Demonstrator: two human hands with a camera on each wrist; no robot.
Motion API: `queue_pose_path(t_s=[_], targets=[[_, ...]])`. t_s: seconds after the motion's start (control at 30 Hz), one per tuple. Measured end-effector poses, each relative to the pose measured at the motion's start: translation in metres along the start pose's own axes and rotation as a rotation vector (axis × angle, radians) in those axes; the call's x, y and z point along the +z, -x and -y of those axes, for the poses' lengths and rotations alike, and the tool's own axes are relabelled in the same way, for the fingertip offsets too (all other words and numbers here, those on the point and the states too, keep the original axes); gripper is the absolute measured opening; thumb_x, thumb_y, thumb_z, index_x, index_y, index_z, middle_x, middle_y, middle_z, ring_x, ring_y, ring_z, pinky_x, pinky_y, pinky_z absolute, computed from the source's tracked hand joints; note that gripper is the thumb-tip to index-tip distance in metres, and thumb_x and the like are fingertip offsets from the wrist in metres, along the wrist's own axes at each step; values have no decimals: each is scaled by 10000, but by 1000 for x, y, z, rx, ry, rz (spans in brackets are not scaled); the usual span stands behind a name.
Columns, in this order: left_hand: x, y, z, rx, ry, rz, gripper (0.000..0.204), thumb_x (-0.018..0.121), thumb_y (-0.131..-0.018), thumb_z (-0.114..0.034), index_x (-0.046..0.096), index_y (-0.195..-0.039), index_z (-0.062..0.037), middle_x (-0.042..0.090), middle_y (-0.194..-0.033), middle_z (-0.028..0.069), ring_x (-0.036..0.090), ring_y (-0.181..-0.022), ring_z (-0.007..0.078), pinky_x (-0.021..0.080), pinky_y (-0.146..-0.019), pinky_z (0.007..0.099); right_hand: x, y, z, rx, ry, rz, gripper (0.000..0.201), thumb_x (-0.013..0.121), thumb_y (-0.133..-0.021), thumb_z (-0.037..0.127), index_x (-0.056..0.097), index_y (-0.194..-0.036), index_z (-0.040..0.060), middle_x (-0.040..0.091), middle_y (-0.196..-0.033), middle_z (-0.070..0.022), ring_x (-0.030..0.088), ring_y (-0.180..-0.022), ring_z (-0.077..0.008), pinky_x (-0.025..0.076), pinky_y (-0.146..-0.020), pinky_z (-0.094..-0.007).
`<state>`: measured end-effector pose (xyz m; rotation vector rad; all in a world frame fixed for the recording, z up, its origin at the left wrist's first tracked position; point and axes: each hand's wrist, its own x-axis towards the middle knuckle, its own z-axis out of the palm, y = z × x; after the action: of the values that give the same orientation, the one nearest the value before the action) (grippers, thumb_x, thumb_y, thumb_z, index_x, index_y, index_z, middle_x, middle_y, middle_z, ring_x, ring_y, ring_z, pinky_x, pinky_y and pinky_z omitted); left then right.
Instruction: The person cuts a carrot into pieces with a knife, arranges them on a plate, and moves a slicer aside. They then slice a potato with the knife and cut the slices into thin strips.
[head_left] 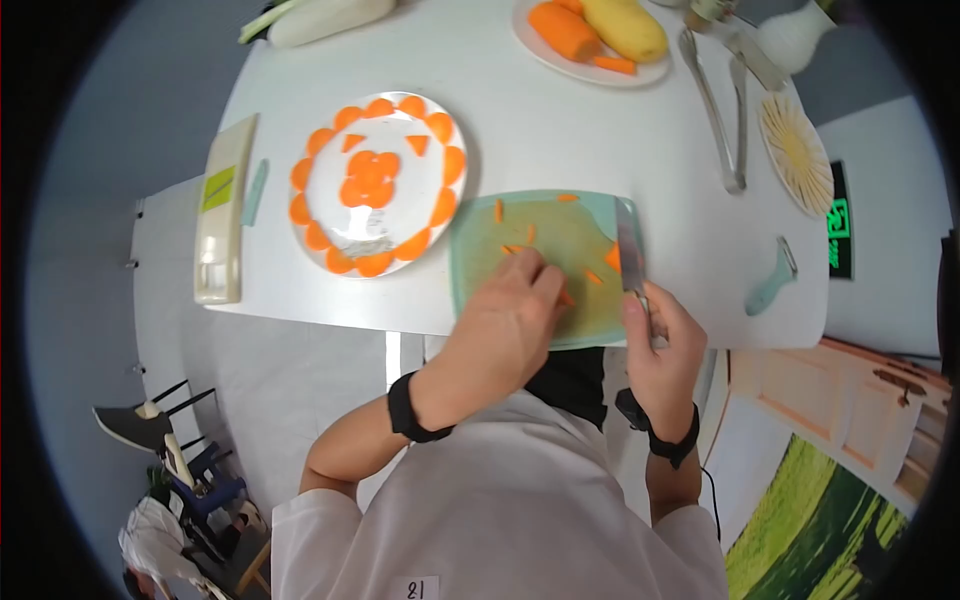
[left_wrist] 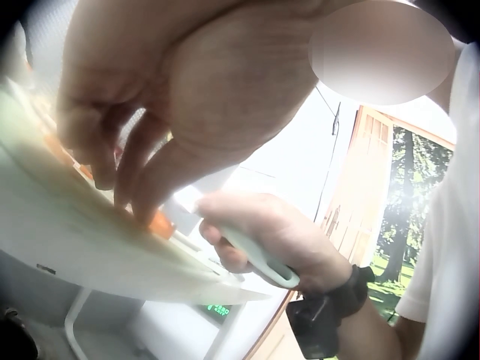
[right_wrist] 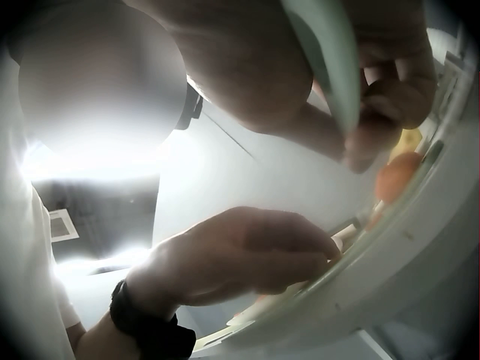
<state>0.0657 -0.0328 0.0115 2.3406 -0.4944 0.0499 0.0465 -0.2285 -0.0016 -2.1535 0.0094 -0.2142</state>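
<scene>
Green board point(head_left: 480, 215) edge under left hand point(head_left: 505, 325)

The head view is bright and evenly lit, with soft, faint shadows on the white tabletop point(head_left: 560, 130) and heavy fisheye bending and dark vignetting at the rim. Both wrist views are blurred at close range: the left hand point(left_wrist: 172, 97) looms out of focus, and strong backlight glare washes out the right wrist view.

The cutting board point(head_left: 570, 240) looks translucent matt plastic; the knife point(head_left: 630, 255) blade is smooth shiny metal; the plate point(head_left: 372, 240) is glossy.
</scene>
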Motion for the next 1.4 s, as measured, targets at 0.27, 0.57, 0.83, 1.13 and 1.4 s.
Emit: queue_pose_path(t_s=[0.27, 0.57, 0.83, 1.13, 1.4], targets=[[10, 4, 0, -41, 79, -8, 115, 664, -833, 41, 593, -918, 7, 594, -900, 160, 608, -851, 366, 511, -744, 441, 6, -1, 5, -28, -47, 36, 146, 671, -939, 42, 675, -1051, -51, 602, -702, -69, 481, -550, -96, 404, -517, -257], [2, 21, -10, -34, -132, 6, 120, 640, -887, -39, 569, -911, 55, 573, -916, 215, 576, -871, 371, 507, -798, 432, 8, 1, 6, 5, -39, 57, 157, 671, -936, 31, 679, -1068, -54, 582, -688, -52, 494, -562, -91, 412, -528, -255], [6, 19, -11, -38, 27, -14, 110, 630, -880, -23, 555, -914, 51, 559, -939, 231, 569, -878, 388, 498, -802, 445, 13, 4, 0, 42, -73, 31, 164, 681, -931, 31, 679, -1066, -62, 599, -689, -60, 512, -568, -92, 426, -538, -253], [6, 20, -10, -125, 61, 0, 193, 698, -835, -1, 565, -965, 49, 568, -995, 228, 600, -928, 428, 516, -814, 457, 14, 8, -7, 17, -72, -1, 177, 706, -922, 58, 693, -1069, -40, 651, -722, -92, 548, -562, -117, 458, -552, -257], [7, 15, -13, -142, 148, 15, 169, 679, -827, 55, 592, -969, 28, 607, -904, 168, 632, -870, 394, 525, -762, 447, 15, 3, -3, 15, -116, 33, 200, 721, -920, 74, 686, -1068, -57, 658, -725, -99, 563, -569, -113, 463, -544, -258]])
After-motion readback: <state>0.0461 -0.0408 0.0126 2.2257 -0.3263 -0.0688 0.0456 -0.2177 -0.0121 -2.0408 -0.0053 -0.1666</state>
